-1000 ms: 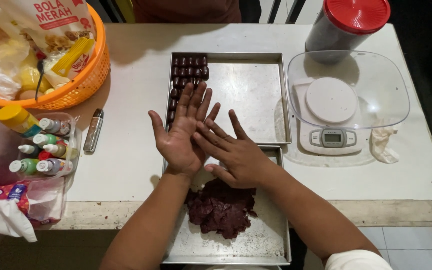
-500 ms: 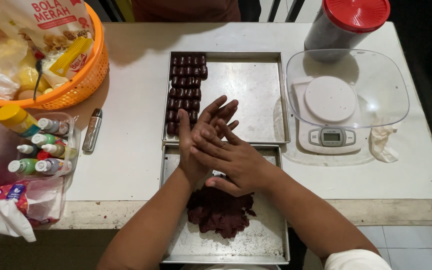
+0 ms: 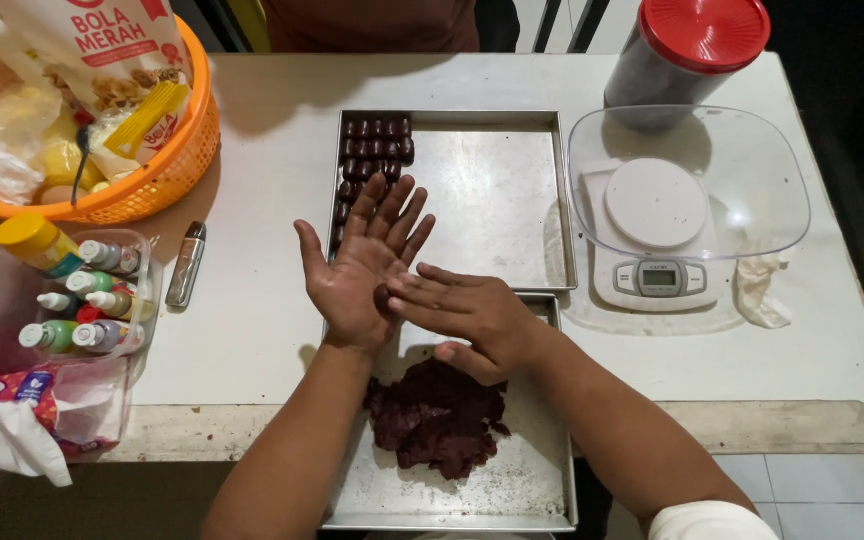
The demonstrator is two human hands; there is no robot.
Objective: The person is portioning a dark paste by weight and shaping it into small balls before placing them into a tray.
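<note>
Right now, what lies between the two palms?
In the head view, a small dark brown dough piece sits pressed between the left hand and the right hand's fingers.

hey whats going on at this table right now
A person is rolling a small dark piece of dough between the open left hand and the fingers of the right hand. Below the hands, a lump of dark dough sits on a metal tray. A second tray above holds rows of small dark balls along its left side. A kitchen scale under a clear bowl stands to the right.
</note>
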